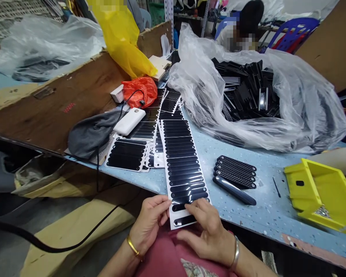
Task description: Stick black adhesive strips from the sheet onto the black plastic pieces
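Note:
A white backing sheet of glossy black strip stickers (182, 161) hangs over the table's front edge towards my lap. My left hand (152, 215) pinches the sheet's left edge near its lower end, thumb on top. My right hand (209, 227) rests its fingertips on the lowest strips at the right; its thumb stays apart, below the sheet. To the right, several black knife handles with a crosshatched pattern (235, 171) lie side by side. A smooth black folding-knife-like piece (234, 190) lies just in front of them.
More sticker sheets (126, 154) lie behind, with a white power bank (130, 121), grey cloth (92, 132) and red bag (140, 93). A large clear bag (196, 77) holds many black pieces. A yellow bin (320, 192) with small metal parts stands right. Another person (242, 27) sits beyond.

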Demonstrator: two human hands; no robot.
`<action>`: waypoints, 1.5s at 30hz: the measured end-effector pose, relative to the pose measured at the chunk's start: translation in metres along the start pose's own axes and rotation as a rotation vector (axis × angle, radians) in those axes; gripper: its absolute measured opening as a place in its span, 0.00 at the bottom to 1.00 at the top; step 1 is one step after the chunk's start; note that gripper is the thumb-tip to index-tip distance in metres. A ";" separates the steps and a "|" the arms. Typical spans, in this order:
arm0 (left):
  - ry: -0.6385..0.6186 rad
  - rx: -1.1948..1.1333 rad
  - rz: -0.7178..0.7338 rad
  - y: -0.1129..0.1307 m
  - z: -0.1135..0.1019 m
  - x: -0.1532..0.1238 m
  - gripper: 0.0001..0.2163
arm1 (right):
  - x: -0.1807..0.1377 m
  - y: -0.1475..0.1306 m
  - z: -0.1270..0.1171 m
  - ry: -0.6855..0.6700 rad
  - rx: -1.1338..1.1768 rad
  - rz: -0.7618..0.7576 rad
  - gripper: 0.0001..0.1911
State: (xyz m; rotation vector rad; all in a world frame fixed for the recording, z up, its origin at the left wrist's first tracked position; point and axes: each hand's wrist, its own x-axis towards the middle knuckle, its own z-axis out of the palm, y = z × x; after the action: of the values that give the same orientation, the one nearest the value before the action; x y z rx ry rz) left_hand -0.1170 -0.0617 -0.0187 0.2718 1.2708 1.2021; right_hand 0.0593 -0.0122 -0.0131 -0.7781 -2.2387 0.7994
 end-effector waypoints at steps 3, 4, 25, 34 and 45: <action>-0.042 -0.048 -0.033 0.005 0.005 0.001 0.12 | 0.008 0.002 0.007 0.036 0.057 0.134 0.13; -0.047 -0.056 -0.036 0.006 0.007 0.002 0.12 | 0.011 0.003 0.010 0.021 0.059 0.179 0.12; 0.019 0.152 0.061 0.010 0.011 0.014 0.15 | 0.050 0.018 0.011 -0.092 0.581 0.799 0.19; -0.053 0.133 0.040 0.015 0.021 0.009 0.15 | 0.058 0.017 0.013 -0.202 0.418 0.757 0.10; 0.183 0.338 0.122 0.026 -0.009 0.022 0.14 | 0.029 0.037 -0.043 0.156 1.094 0.973 0.12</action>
State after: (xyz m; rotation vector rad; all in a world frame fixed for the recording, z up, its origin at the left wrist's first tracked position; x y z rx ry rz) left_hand -0.1424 -0.0370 -0.0157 0.5007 1.6390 1.1292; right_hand 0.0834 0.0455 -0.0021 -1.2182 -0.8589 2.0307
